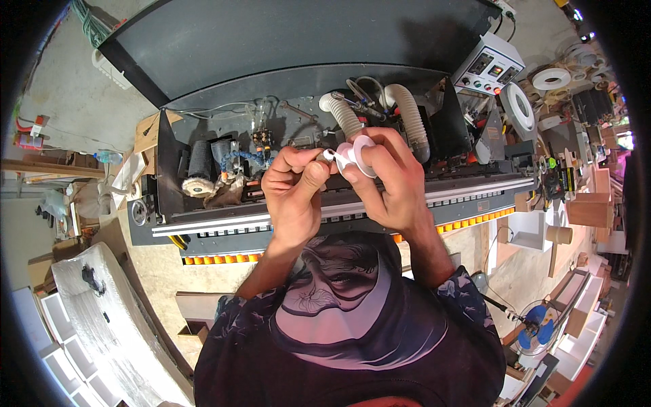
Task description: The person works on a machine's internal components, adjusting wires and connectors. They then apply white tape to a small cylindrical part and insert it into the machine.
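Observation:
Over the open machine (pixel 291 51), both my hands are raised close together. Between the thumb and fingers of my right hand (pixel 397 186) is a small white spool (pixel 367 150) with round flanges, seemingly a roll of thread seal tape. My left hand (pixel 296 200) pinches a small round white piece (pixel 329 154) at its fingertips. A short white strip seems to link this piece to the spool; what lies under the white is hidden. Behind my right hand rise two ribbed white hoses (pixel 409 112).
Below my hands runs the machine's metal rail (pixel 210 225), with a row of orange rollers (pixel 224 259) along its front. A wrench (pixel 298 110) lies inside the machine. The control box (pixel 489 66) stands at the right. A blue-bladed fan (pixel 536 327) is at lower right.

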`<state>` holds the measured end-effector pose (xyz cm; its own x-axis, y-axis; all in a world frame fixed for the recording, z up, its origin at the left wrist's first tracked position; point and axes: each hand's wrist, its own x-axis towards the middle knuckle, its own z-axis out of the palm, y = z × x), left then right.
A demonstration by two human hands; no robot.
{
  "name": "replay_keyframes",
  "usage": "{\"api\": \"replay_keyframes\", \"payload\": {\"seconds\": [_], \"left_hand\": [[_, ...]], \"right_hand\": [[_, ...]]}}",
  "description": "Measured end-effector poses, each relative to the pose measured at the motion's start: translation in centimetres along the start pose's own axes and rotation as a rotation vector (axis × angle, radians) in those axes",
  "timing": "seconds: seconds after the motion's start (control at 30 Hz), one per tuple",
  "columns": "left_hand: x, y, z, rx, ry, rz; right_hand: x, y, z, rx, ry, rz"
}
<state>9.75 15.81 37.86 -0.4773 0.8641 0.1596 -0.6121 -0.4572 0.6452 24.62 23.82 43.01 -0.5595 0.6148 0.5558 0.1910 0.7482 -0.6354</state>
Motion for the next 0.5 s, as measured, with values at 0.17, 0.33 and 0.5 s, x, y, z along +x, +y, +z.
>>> {"api": "replay_keyframes", "payload": {"seconds": [0.17,0.33,0.5], "left_hand": [[-0.2,0.0,0.9,0.141,0.038,0.068],[0.0,-0.3,0.5,0.115,0.072,0.116],[0.0,-0.1,0.5,0.155,0.075,0.168]], "right_hand": [[-0.6,-0.7,-0.3,0.093,-0.088,0.023],[-1.2,-1.4,-0.5,0.091,-0.115,0.019],[-1.6,-2.2,-0.8,0.158,-0.118,-0.020]]}}
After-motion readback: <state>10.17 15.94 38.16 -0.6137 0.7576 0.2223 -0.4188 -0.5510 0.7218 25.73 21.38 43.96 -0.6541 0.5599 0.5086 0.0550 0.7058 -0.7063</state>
